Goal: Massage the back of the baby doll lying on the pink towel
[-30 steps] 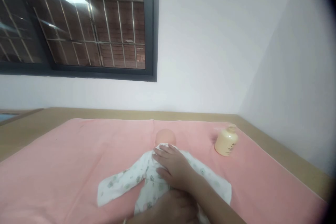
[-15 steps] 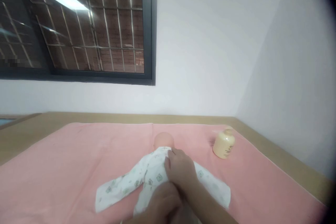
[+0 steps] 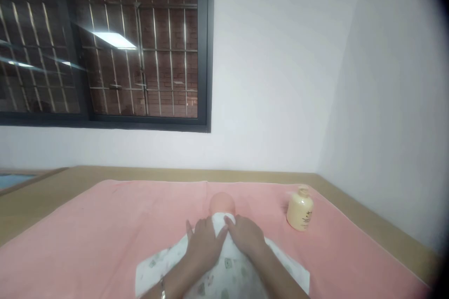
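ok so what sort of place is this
Perhaps a baby-care practice room: a doll-like figure in printed clothes lies on a pink cloth, with a cream-coloured bottle standing nearby.

My left forearm (image 3: 178,278) and right forearm (image 3: 277,274) reach forward, angling inward. Left hand (image 3: 204,241) back-up, outer finger (image 3: 190,229) sticking out, others bent. Right hand (image 3: 248,234) back-up too, fingertips mostly hidden. Thumbs (image 3: 222,234) point inward, tips close together.
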`<action>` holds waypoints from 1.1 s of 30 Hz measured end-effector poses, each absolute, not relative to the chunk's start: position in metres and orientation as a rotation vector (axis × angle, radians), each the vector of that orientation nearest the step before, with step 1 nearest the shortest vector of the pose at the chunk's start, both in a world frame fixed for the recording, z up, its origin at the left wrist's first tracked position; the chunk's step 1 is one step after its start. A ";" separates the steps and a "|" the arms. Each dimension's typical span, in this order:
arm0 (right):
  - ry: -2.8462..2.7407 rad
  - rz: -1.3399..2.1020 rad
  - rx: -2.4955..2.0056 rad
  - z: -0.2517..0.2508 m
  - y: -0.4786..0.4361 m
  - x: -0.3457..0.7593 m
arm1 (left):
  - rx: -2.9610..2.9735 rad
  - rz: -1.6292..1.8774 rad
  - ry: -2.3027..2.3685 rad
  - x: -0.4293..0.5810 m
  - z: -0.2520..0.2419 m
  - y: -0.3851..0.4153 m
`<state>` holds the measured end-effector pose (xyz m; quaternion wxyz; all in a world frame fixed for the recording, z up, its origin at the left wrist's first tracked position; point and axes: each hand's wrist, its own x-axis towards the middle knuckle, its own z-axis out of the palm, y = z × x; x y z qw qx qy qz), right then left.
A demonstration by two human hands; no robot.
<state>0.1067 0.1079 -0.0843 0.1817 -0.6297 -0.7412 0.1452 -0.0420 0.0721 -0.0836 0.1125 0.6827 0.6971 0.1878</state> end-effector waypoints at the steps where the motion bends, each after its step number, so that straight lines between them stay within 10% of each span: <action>1: -2.099 0.434 -1.775 -0.084 0.109 0.108 | 1.993 0.553 2.055 -0.042 -0.080 0.074; 13: -2.044 0.847 -1.658 -0.084 0.127 0.125 | 1.668 0.539 1.789 -0.058 -0.064 0.100; 33: -2.275 0.213 -1.812 -0.067 0.079 0.109 | 2.012 0.485 2.212 -0.038 -0.080 0.081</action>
